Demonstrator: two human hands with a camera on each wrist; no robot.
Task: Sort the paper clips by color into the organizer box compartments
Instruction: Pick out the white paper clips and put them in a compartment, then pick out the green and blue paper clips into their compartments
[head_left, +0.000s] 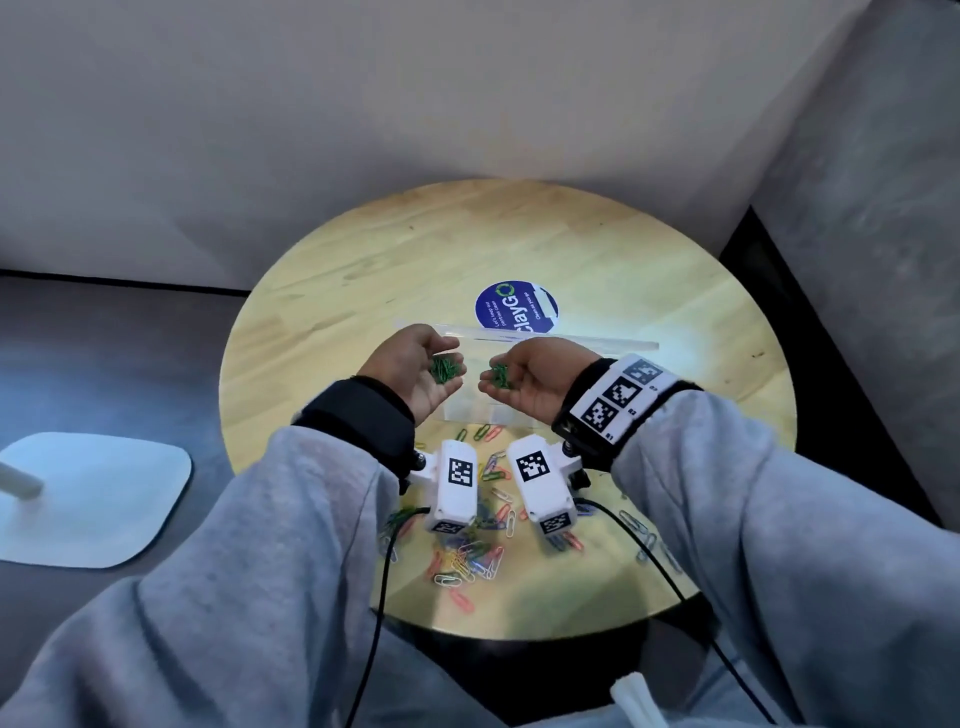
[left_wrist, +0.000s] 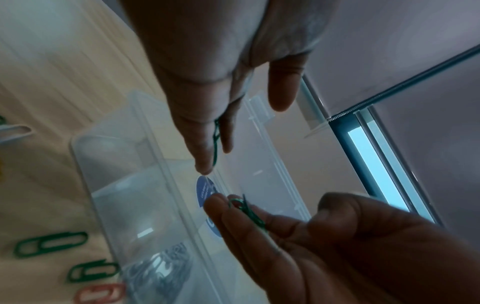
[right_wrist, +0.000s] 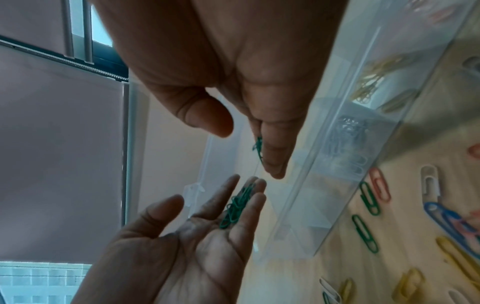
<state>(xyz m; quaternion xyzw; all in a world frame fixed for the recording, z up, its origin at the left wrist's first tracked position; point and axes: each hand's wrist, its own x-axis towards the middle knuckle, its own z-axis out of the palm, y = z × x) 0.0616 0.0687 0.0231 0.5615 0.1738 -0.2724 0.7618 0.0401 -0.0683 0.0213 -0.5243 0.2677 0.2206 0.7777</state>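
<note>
The left hand (head_left: 415, 366) is hovering palm-up above the clear organizer box (head_left: 470, 410), its fingers loosely cupped and cradling a small tangle of green paper clips (head_left: 445, 370) in the palm; the right wrist view shows those clips lying along the nearly straight fingers (right_wrist: 246, 205). Just beside it, the right hand (head_left: 535, 376) is also turning palm-up over the box, its fingers curling around a second cluster of green clips (head_left: 501, 375) that are sitting near the fingertips. The two hands are close together but not touching. The box itself is translucent plastic with its lid (head_left: 571, 340) lying open toward the far side; the right wrist view shows one compartment holding silver clips (right_wrist: 345, 133) and another holding yellow clips (right_wrist: 371, 82). Nearer the person, a loose heap of mixed clips (head_left: 470, 551) in green, pink, white, blue and yellow is spreading over the round wooden table (head_left: 363, 270). A round blue sticker (head_left: 517, 306) is lying on the table beyond the box.
</note>
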